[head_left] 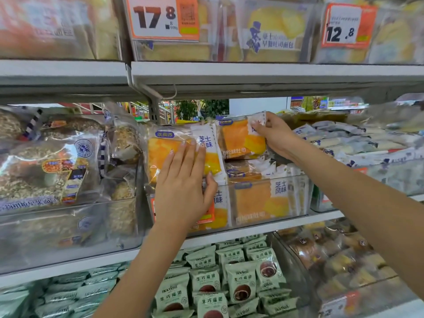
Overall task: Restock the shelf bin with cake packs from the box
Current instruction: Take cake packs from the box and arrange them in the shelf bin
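Note:
A clear shelf bin [257, 220] on the middle shelf holds several orange-and-white cake packs. One cake pack [165, 152] stands upright at the bin's top left; my left hand [183, 180] presses flat against its front with straight fingers, thumb at the pack's lower right edge. A second cake pack [238, 140] stands to its right at the top of the stack. My right hand [273, 136] pinches that pack's upper right corner and side. More packs [259, 200] show through the bin's front wall. The box is out of view.
A bin of grain bread packs [52, 166] sits to the left, and a bin of white-blue packs [358, 143] to the right. The upper shelf [252, 72] hangs close above with price tags. Green snack packs [229, 278] fill the shelf below.

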Demonstrator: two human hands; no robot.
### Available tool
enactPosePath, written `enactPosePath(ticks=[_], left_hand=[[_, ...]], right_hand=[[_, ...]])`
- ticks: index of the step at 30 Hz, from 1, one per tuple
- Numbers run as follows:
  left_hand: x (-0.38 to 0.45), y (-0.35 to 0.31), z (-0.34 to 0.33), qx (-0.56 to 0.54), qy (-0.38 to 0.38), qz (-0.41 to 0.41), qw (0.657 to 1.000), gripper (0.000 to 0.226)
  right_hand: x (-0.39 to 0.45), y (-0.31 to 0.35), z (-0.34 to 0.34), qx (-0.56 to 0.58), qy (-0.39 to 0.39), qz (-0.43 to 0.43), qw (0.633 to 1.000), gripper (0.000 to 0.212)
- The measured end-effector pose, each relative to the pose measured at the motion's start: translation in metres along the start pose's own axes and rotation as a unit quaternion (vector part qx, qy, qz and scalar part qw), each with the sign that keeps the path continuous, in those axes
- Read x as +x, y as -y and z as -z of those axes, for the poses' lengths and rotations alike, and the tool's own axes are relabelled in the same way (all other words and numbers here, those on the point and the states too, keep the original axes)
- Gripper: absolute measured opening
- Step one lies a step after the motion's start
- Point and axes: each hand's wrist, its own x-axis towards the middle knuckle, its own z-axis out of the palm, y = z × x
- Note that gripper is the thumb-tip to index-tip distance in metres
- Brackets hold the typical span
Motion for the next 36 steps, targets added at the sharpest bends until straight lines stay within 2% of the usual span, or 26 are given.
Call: enactPosePath(ticks=[4, 11, 15, 18, 21, 23, 26, 29, 32, 34, 36], left_hand=[[0.0, 0.0, 0.0, -0.007, 0.003, 0.001, 1.0, 0.053], [-0.001, 0.0, 0.0, -0.018, 0.01, 0.001, 1.0, 0.052], [-0.006, 0.001, 0.005, -0.065, -0.026, -0.032, 0.997, 0.044], [-0.057, -0.007, 0.008, -0.126, -0.032, -0.123, 0.984, 0.043], [-0.145, -0.037, 0.021, -0.193, 0.037, -0.184, 0.963, 0.036], [-0.207, -0.059, 0.029, -0.227, 0.14, -0.19, 0.945, 0.033], [-0.29, -0.081, 0.035, -0.274, 0.353, -0.113, 0.888, 0.036], [-0.365, -0.084, 0.046, -0.254, 0.537, 0.03, 0.804, 0.037], [-0.435, -0.076, 0.054, -0.212, 0.654, 0.099, 0.72, 0.038], [-0.473, -0.068, 0.057, -0.2, 0.723, 0.161, 0.641, 0.037], [-0.504, -0.061, 0.06, -0.194, 0.756, 0.222, 0.585, 0.034]], right_hand=[[-0.003, -0.002, -0.005, -0.088, -0.023, -0.009, 0.996, 0.049], [-0.012, 0.0, 0.004, -0.108, -0.075, -0.033, 0.991, 0.069], [-0.064, 0.004, 0.003, -0.068, -0.171, 0.069, 0.98, 0.057], [-0.137, -0.008, -0.007, -0.004, -0.212, 0.16, 0.964, 0.038], [-0.215, -0.04, -0.027, 0.028, -0.213, 0.193, 0.957, 0.021], [-0.264, -0.076, -0.047, 0.006, -0.16, 0.151, 0.975, 0.017], [-0.334, -0.146, -0.075, -0.04, -0.043, 0.035, 0.998, 0.019], [-0.396, -0.217, -0.096, -0.117, 0.09, -0.084, 0.985, 0.011], [-0.447, -0.281, -0.11, -0.208, 0.261, -0.217, 0.917, 0.012], [-0.474, -0.312, -0.122, -0.241, 0.365, -0.289, 0.852, 0.02], [-0.491, -0.33, -0.137, -0.246, 0.438, -0.329, 0.8, 0.035]])
